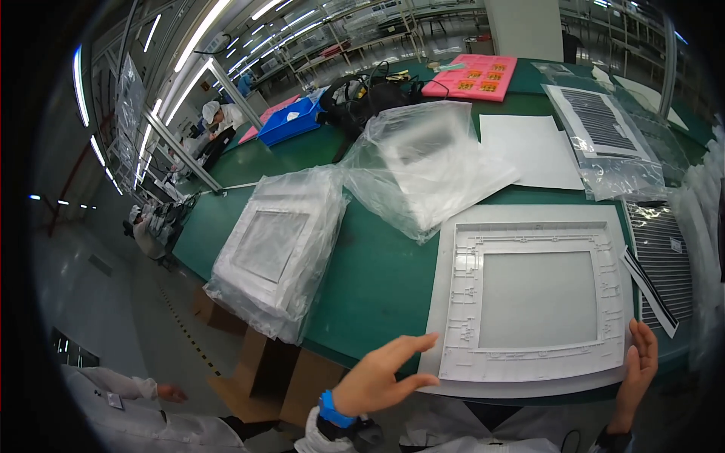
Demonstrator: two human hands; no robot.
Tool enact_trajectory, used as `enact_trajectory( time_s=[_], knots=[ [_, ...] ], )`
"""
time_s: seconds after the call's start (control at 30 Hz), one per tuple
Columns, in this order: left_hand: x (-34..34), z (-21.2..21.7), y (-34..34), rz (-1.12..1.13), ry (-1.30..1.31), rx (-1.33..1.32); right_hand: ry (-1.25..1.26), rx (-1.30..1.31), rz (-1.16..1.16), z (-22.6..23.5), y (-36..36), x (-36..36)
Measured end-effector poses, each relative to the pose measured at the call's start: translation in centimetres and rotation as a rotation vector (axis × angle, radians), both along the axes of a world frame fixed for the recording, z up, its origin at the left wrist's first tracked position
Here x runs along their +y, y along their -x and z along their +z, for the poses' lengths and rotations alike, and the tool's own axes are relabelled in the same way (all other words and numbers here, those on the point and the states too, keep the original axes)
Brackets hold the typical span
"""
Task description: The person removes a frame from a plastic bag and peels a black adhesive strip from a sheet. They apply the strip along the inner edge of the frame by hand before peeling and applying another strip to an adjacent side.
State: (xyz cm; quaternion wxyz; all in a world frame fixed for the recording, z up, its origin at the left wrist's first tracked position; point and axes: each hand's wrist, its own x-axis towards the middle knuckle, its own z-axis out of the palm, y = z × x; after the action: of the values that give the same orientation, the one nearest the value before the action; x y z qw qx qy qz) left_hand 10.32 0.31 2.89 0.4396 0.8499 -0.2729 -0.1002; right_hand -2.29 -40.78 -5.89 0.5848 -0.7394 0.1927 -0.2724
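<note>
A white plastic frame (462,302) with a large rectangular opening lies on a white foam-like sheet (434,309) at the table's near edge, its ribbed side up. My left hand (384,377), with a blue band at the wrist, is at the frame's near left corner. Its thumb and fingers are spread and hold nothing. My right hand (639,370) is at the near right edge of the frame and sheet. Its fingers are stretched upward, and whether they touch the edge I cannot tell. Just beyond it lies a black-and-white strip (651,293).
Bagged white frames (260,245) lie on the green table (370,294) at left. Farther back are a clear plastic bag (423,151), white sheets (529,147), a blue bin (291,124) and a pink tray (472,75). Striped sheets (664,257) are at right, open cardboard boxes (264,377) below.
</note>
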Motion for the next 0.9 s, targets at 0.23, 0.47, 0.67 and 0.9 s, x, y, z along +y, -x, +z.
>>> enact_trajectory(
  time_s=[0.23,0.47,0.67,0.9],
  knots=[
    [-2.2,5.5,-10.7,0.009,-0.238,-0.104,-0.139,-0.056,0.037,0.8,0.3,0.1],
    [-9.2,4.5,-6.4,-0.391,-0.102,-0.183,0.259,0.203,0.118,7.4,-1.0,-2.1],
    [-9.9,-1.9,3.2,-0.554,-0.012,-0.138,0.770,0.181,0.024,6.1,-6.9,-6.2],
    [-11.0,-5.0,5.1,-0.318,0.120,-0.400,1.231,0.143,0.003,1.3,-11.2,-7.5]
  ],
)
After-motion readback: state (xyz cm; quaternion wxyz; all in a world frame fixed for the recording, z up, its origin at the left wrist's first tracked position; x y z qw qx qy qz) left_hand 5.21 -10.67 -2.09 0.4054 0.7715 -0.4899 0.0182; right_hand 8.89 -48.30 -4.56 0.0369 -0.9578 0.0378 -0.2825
